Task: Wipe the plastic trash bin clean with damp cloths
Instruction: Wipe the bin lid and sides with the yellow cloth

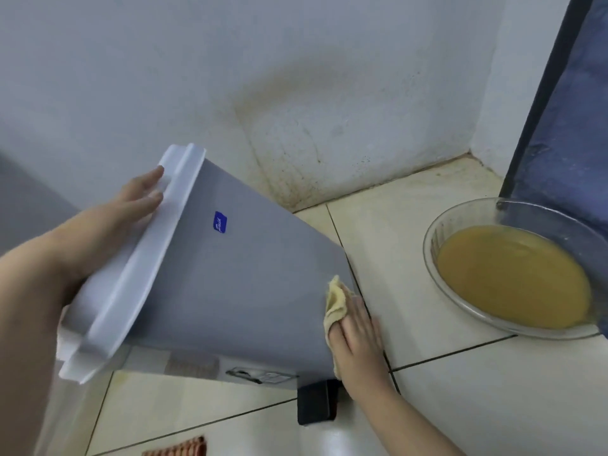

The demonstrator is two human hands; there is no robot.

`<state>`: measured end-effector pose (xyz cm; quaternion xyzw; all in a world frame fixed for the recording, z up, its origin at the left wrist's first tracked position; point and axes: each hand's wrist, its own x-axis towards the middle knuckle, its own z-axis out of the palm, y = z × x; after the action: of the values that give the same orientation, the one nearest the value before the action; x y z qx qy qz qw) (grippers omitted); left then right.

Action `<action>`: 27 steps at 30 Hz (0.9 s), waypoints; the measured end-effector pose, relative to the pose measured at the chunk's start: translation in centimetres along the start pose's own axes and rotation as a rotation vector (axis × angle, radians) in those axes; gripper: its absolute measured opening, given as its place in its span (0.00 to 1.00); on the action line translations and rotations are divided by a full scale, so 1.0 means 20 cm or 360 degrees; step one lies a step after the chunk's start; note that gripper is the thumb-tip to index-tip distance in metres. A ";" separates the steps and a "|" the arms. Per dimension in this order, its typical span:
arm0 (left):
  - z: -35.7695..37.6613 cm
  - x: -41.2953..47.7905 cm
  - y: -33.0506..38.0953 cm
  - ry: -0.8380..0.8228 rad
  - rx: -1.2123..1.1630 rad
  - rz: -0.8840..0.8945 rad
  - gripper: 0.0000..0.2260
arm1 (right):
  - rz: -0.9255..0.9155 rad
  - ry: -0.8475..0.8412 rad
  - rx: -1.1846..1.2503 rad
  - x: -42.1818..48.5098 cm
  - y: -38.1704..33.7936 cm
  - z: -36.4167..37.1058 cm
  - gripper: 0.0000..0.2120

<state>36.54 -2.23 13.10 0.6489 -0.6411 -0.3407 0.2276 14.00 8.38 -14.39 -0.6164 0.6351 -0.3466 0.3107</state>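
Note:
A grey plastic trash bin with a white lid is tilted over on the tiled floor, lid end raised toward me at the left. My left hand lies flat on the lid, holding the bin tilted. A crumpled yellow cloth is pressed against the bin's lower side near its base by my right hand. A blue sticker sits on the bin's upper side. A black foot pedal sticks out under the base.
A clear glass bowl of yellowish cloudy water stands on the floor at the right. A stained white wall corner lies behind the bin. A dark blue panel rises at the far right. A reddish mat edge shows at the bottom.

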 end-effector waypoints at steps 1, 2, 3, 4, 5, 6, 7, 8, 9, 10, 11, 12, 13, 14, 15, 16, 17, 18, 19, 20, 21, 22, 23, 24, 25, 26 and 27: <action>-0.01 0.01 -0.03 0.0037 -0.0049 0.0012 0.12 | 0.0183 -0.0057 -0.0181 0.00 0.03 0.01 0.24; -0.02 0.01 -0.05 0.0046 -0.0090 0.0006 0.14 | 0.0374 -0.0076 -0.0201 0.01 0.02 0.01 0.26; -0.02 0.01 -0.07 0.0026 -0.0112 -0.0014 0.15 | 0.0496 -0.0030 -0.0123 0.02 -0.03 0.01 0.26; -0.03 0.00 -0.08 -0.0004 -0.0120 -0.0016 0.15 | 0.0529 0.0017 -0.0025 0.05 -0.11 0.01 0.26; -0.03 0.00 -0.09 -0.0030 -0.0127 -0.0013 0.14 | 0.0428 0.0033 0.0007 0.08 -0.21 0.01 0.25; -0.03 0.00 -0.09 -0.0044 -0.0145 0.0003 0.13 | 0.0229 0.0057 0.0009 0.11 -0.34 0.02 0.23; -0.02 0.01 -0.09 -0.0040 -0.0169 0.0018 0.13 | -0.0028 0.0076 0.0017 0.14 -0.49 0.03 0.23; -0.02 0.01 -0.09 -0.0025 -0.0192 0.0039 0.13 | -0.0286 0.0124 0.0046 0.17 -0.64 0.06 0.23; -0.01 0.01 -0.09 -0.0013 -0.0208 0.0056 0.13 | -0.0483 0.0176 0.0084 0.17 -0.78 0.06 0.25; -0.01 0.01 -0.10 -0.0010 -0.0211 0.0072 0.13 | -0.0614 0.0205 0.0134 0.16 -0.88 0.07 0.25; -0.02 0.01 -0.10 -0.0020 -0.0216 0.0071 0.13 | -0.0716 0.0192 0.0169 0.15 -0.91 0.07 0.24; -0.02 0.01 -0.11 -0.0036 -0.0226 0.0063 0.13 | -0.0813 0.0192 0.0157 0.12 -0.88 0.08 0.23; -0.03 0.01 -0.12 -0.0053 -0.0236 0.0052 0.13 | -0.0895 0.0194 0.0100 0.09 -0.79 0.07 0.22; -0.04 0.01 -0.13 -0.0072 -0.0238 0.0047 0.14 | -0.0936 0.0189 0.0041 0.07 -0.65 0.06 0.22; -0.05 0.01 -0.14 -0.0091 -0.0230 0.0048 0.14 | -0.0900 0.0173 0.0007 0.04 -0.50 0.05 0.23; -0.06 0.01 -0.14 -0.0103 -0.0226 0.0056 0.14 | -0.0799 0.0156 -0.0005 0.02 -0.36 0.03 0.23; -0.06 0.01 -0.13 -0.0110 -0.0225 0.0060 0.14 | -0.0650 0.0123 0.0010 0.00 -0.24 0.01 0.23; -0.05 0.01 -0.12 -0.0118 -0.0223 0.0070 0.14 | -0.0473 0.0093 0.0059 0.00 -0.15 0.00 0.21; -0.04 0.00 -0.10 -0.0125 -0.0210 0.0081 0.14 | -0.0305 0.0084 0.0105 0.00 -0.10 -0.02 0.19; -0.03 0.00 -0.09 -0.0123 -0.0191 0.0088 0.15 | -0.0151 0.0088 0.0134 0.01 -0.09 -0.02 0.18; -0.02 0.00 -0.07 -0.0104 -0.0173 0.0101 0.15 | -0.0056 0.0111 0.0128 0.03 -0.14 -0.02 0.18; -0.01 0.00 -0.06 -0.0092 -0.0164 0.0105 0.16 | -0.0026 0.0119 0.0100 0.06 -0.22 -0.02 0.19; 0.00 -0.01 -0.04 -0.0075 -0.0172 0.0107 0.16 | -0.0095 0.0119 0.0069 0.11 -0.34 -0.01 0.20; 0.01 -0.02 -0.03 -0.0067 -0.0174 0.0119 0.16 | -0.0247 0.0121 0.0065 0.16 -0.48 0.01 0.22; 0.02 -0.02 -0.02 -0.0067 -0.0158 0.0136 0.17 | -0.0435 0.0146 0.0088 0.19 -0.64 0.03 0.23; 0.03 -0.01 -0.02 -0.0071 -0.0130 0.0156 0.17 | -0.0591 0.0172 0.0127 0.21 -0.78 0.05 0.25; 0.03 -0.01 -0.01 -0.0071 -0.0113 0.0173 0.18 | -0.0709 0.0179 0.0162 0.22 -0.87 0.05 0.26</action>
<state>36.31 -1.93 12.56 0.5969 -0.6677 -0.3648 0.2543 24.54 3.99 -0.57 -0.7045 0.4816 -0.4721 0.2213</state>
